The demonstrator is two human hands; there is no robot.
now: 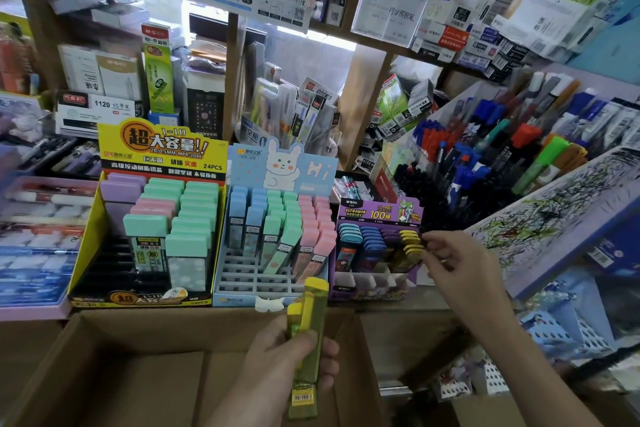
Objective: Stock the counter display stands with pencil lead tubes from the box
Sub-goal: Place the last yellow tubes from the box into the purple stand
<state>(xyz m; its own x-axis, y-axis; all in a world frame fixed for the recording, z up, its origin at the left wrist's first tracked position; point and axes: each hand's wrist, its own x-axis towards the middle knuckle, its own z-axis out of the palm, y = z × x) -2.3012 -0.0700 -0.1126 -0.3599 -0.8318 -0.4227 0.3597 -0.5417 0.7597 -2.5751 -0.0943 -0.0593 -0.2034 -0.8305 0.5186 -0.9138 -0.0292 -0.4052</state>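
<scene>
My left hand (pixel 291 360) curls its fingers tight round two slim translucent yellow plastic lead tubes (pixel 313 308), rectangular and glossy, upright above the open brown corrugated cardboard box (pixel 138 367) under my knuckles. My right hand (pixel 460 267) pinches, thumb to forefinger, the rounded top of one yellow-capped tube (pixel 408 242) in the purple cardboard display stand (pixel 377 215), its other fingers loosely bent. Three stands beyond my fingertips: that purple one, a pale-blue bunny-print stand (pixel 277 166), a yellow cardboard stand (pixel 162 149).
</scene>
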